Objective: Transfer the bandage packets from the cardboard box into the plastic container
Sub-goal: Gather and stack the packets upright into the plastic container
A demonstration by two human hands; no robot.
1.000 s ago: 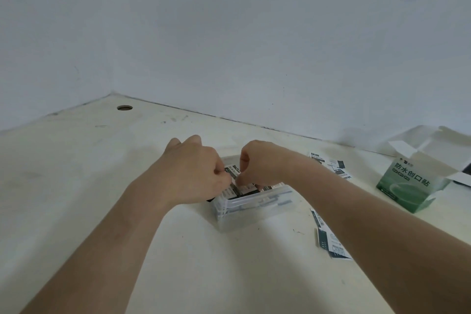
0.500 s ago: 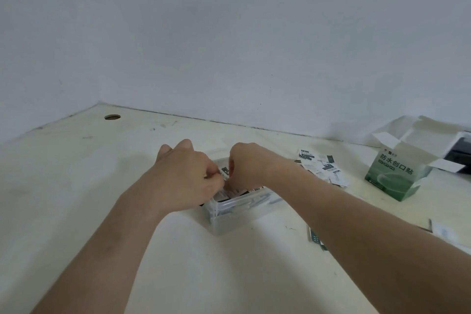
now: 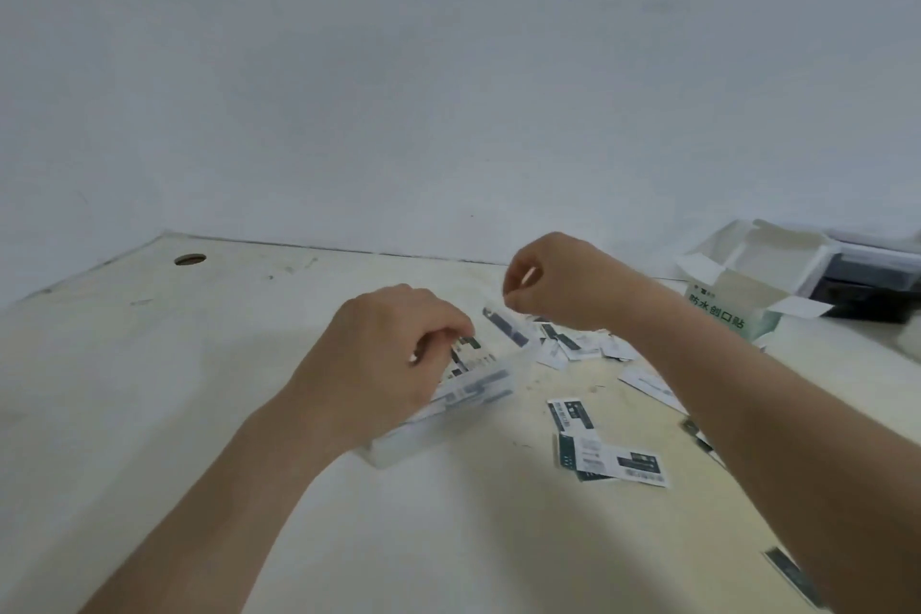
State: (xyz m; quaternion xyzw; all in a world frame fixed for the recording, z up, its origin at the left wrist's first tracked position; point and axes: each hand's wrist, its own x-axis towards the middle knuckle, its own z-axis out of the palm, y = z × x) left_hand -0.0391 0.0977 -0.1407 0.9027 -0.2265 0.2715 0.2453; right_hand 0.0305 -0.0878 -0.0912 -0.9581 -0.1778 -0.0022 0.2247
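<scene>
Pale tabletop [image 3: 149, 389] against a white wall: the left hand [image 3: 383, 359] curls over the plastic container [image 3: 448, 419], fingers pinching the bandage packets [image 3: 471, 357] stacked inside. The right hand [image 3: 558, 279] hovers above its far side, thumb and forefinger curled near a blurred packet [image 3: 506, 327] (gripped or not, I can't tell). Loose packets [image 3: 598, 459] lie scattered to the right, the open cardboard box [image 3: 722, 314] beyond them.

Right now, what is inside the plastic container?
Bandage packets sit in the plastic container; the left hand covers its near end, hiding what lies there.
</scene>
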